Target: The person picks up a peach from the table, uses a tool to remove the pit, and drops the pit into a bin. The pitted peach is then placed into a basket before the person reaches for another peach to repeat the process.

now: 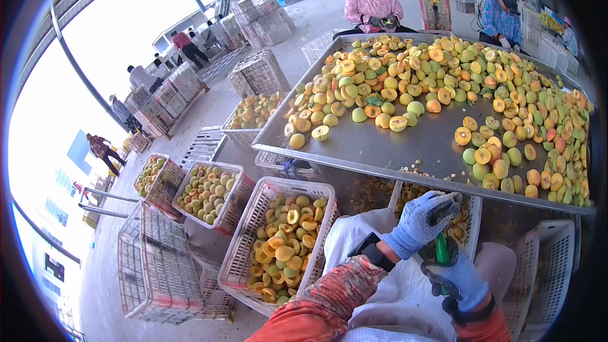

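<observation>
My left hand (425, 220), in a blue-grey knitted glove with dark fingertips, is over my lap near the table's front edge. Its fingers are curled closed, and whatever they may hold is hidden. Just below it, my right hand (461, 280), gloved alike, grips a green-handled tool (441, 250) that points up toward the left hand; its working end cannot be made out. Beyond both hands, whole and halved apricot-like fruit (398, 123) lies heaped on a metal table (380, 142). Under the hands, a crate (474, 221) contains scraps of fruit or pits.
A white crate (272, 183) of halved fruit stands left of my knees, with another fruit crate (212, 196) beyond it. Stacked crates (161, 259) stand at lower left, nested crates (548, 272) at right. One person (373, 9) sits across the table, another (500, 16) at far right.
</observation>
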Available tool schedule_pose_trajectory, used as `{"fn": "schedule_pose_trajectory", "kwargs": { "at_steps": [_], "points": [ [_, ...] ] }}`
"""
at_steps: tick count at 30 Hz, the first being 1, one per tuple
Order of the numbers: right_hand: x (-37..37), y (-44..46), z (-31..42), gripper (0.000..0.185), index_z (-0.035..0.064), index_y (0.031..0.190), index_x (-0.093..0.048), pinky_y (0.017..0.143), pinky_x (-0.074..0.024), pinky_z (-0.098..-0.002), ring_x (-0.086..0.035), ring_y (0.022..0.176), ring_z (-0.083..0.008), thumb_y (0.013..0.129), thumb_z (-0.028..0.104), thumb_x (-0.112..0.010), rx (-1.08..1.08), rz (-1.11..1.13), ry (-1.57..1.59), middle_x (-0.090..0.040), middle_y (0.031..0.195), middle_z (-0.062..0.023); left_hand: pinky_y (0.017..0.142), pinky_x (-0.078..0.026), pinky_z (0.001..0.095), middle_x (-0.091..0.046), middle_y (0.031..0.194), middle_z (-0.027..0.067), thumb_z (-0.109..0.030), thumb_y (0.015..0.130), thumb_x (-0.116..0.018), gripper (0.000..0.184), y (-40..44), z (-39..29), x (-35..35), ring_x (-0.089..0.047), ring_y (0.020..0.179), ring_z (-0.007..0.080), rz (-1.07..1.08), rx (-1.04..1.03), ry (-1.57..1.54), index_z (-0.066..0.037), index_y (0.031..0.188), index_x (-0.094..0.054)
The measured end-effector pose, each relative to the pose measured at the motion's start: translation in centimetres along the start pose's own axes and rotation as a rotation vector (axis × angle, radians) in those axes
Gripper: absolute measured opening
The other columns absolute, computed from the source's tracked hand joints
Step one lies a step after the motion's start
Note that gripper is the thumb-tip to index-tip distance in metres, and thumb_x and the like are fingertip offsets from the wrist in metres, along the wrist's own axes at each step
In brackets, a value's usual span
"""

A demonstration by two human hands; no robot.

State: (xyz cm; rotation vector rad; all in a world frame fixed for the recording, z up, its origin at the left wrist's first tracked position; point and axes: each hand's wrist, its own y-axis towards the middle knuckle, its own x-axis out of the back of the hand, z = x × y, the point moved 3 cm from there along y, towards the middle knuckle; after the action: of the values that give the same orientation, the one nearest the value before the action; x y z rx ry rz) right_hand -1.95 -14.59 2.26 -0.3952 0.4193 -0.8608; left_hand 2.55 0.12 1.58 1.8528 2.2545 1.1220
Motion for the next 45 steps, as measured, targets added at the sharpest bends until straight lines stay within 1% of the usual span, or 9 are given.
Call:
{"fn": "schedule_pose_trajectory", "kwargs": {
  "at_steps": [3,5,10,17,23,26,28,37,45],
  "points": [
    [0.0,0.3,0.2,0.035,0.0056,0.102,-0.051,0.036,-0.0421,-0.0252,-0.051,0.042,-0.0126,0.074,0.011,-0.069,0.064,-0.019,0.111,-0.053,0.063,-0.0031,0.072,-0.050,0.0308,-0.066,0.097,0.0099,-0.013,0.082,-0.062,0.026,1.2,0.4,0.6,-0.065,0.083,0.0218,0.105,-0.054,-0.155,-0.006,0.107,-0.063],
    [0.8,0.6,-0.8,0.049,0.0019,0.113,-0.044,0.038,-0.0463,-0.0268,-0.054,0.052,-0.0128,0.071,0.004,-0.070,-0.080,0.009,0.069,-0.051,0.094,-0.0082,0.072,-0.050,0.0277,-0.067,0.090,0.0074,-0.010,0.079,-0.065,0.026,1.3,1.6,-0.4,-0.062,0.080,0.0117,0.389,0.576,-0.521,-0.002,0.104,-0.063],
    [0.3,0.7,-0.1,0.046,0.0013,0.111,-0.046,0.036,-0.0451,-0.0269,-0.054,0.049,-0.0128,0.071,0.003,-0.069,0.004,-0.021,0.157,-0.053,0.085,-0.0072,0.075,-0.049,0.0238,-0.067,0.087,0.0045,-0.008,0.079,-0.065,0.024,1.2,1.9,-1.6,-0.058,0.077,0.0069,0.207,0.262,-0.526,0.001,0.101,-0.063],
    [1.2,2.4,-0.8,0.041,0.0021,0.108,-0.047,0.034,-0.0428,-0.0264,-0.054,0.047,-0.0125,0.072,0.004,-0.067,-0.029,0.064,0.273,-0.053,0.089,-0.0080,0.078,-0.048,0.0242,-0.066,0.093,0.0062,-0.010,0.080,-0.066,0.024,0.6,2.4,-1.8,-0.057,0.084,0.0075,0.040,0.426,-0.737,0.002,0.101,-0.063],
    [0.1,3.4,-2.0,0.045,0.0014,0.111,-0.046,0.036,-0.0434,-0.0258,-0.054,0.048,-0.0132,0.071,0.002,-0.067,0.080,-0.164,-0.206,-0.054,0.090,-0.0078,0.066,-0.049,0.0278,-0.067,0.082,0.0101,-0.020,0.082,-0.062,0.023,0.0,3.1,-1.8,-0.063,0.071,0.0139,0.113,0.643,-0.178,-0.006,0.099,-0.066],
    [0.5,2.3,-0.8,0.047,0.0014,0.113,-0.047,0.038,-0.0445,-0.0269,-0.055,0.049,-0.0140,0.070,0.001,-0.067,0.004,-0.010,0.084,-0.054,0.090,-0.0073,0.072,-0.050,0.0321,-0.066,0.084,0.0147,-0.018,0.079,-0.064,0.021,0.3,2.7,-1.6,-0.065,0.080,0.0262,0.075,0.530,-0.148,-0.007,0.096,-0.066],
    [0.8,1.9,-0.5,0.048,0.0012,0.113,-0.047,0.038,-0.0447,-0.0272,-0.055,0.049,-0.0142,0.070,0.002,-0.068,0.004,0.034,0.136,-0.054,0.090,-0.0074,0.072,-0.050,0.0286,-0.067,0.086,0.0128,-0.011,0.077,-0.066,0.021,0.8,1.5,-1.1,-0.065,0.079,0.0188,0.030,0.225,-0.382,-0.003,0.096,-0.066],
    [1.1,2.7,-0.3,0.055,0.0005,0.121,-0.045,0.041,-0.0457,-0.0273,-0.055,0.050,-0.0134,0.070,0.004,-0.068,-0.055,0.055,0.033,-0.054,0.089,-0.0071,0.077,-0.048,0.0248,-0.067,0.092,0.0067,-0.007,0.077,-0.066,0.026,1.8,3.7,-1.9,-0.060,0.081,0.0096,0.392,0.477,-0.484,0.000,0.102,-0.063],
    [2.8,4.3,-2.0,0.062,0.0027,0.125,-0.044,0.047,-0.0462,-0.0256,-0.057,0.058,-0.0128,0.069,0.007,-0.071,-0.061,0.116,0.197,-0.059,0.088,-0.0065,0.068,-0.050,0.0246,-0.067,0.082,0.0050,-0.008,0.077,-0.067,0.023,1.8,4.9,-2.9,-0.058,0.073,0.0057,0.321,0.485,-0.522,0.001,0.098,-0.065]
  ]
}}
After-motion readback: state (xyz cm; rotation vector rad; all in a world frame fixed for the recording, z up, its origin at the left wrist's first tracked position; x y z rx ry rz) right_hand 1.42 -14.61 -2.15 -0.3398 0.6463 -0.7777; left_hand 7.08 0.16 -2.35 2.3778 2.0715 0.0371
